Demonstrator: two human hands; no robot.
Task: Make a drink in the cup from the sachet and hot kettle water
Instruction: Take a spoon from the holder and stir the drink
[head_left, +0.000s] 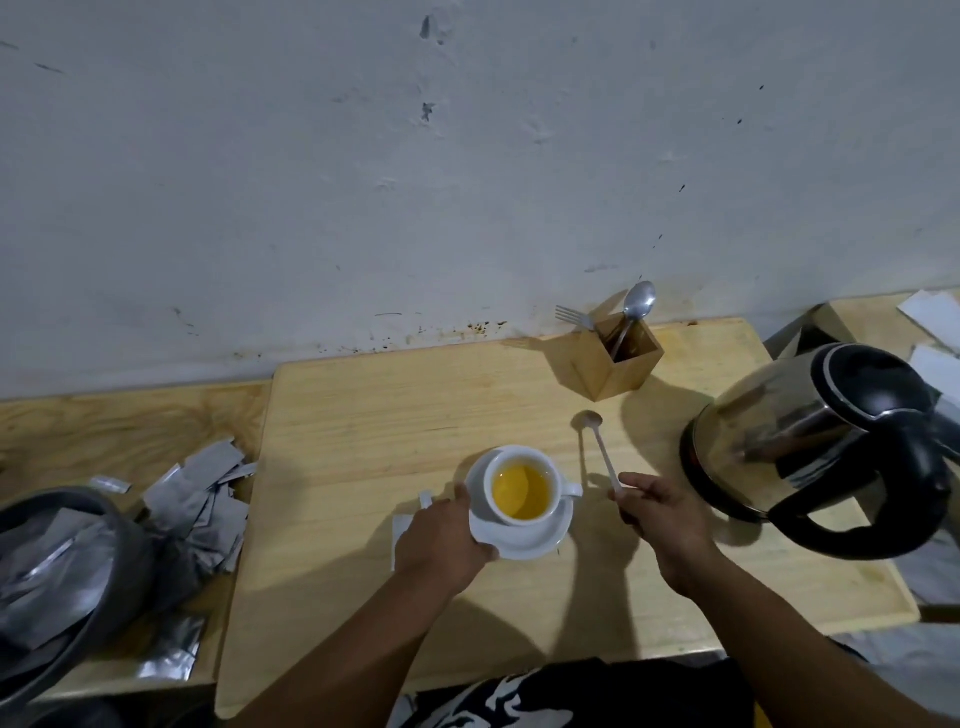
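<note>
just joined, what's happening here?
A person is making a drink at a wooden table. The cup already holds yellow liquid and sits on a saucer, which the left hand grips at its edge. The right hand holds a small spoon by the handle, outside the cup. The kettle stands to the right. Used sachets are piled at the left.

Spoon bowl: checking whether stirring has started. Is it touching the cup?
Apart. The head view shows the spoon bowl over bare table, well clear of the cup.
</note>
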